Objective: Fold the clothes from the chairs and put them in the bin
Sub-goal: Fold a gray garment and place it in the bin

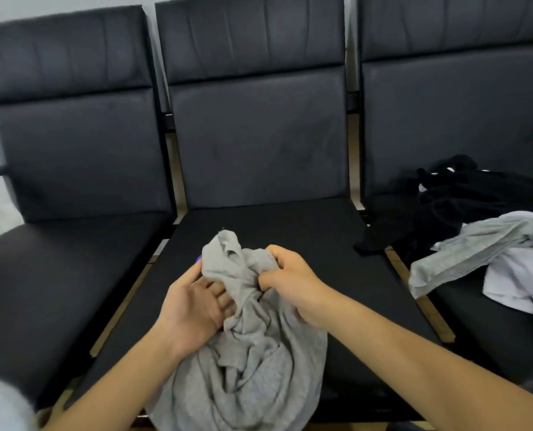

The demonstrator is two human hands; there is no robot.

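A crumpled grey garment (246,346) is bunched over the front edge of the middle chair seat (305,244), one of three black padded chairs in a row. The right hand (293,284) clenches a fold of its upper part, while the left hand (193,303) lies palm up against the cloth, its fingertips hidden in the folds, so its grasp cannot be told. On the right chair seat (482,331) lie a black garment (464,206) toward the back and a pale grey and white pile (492,259) nearer the front edge
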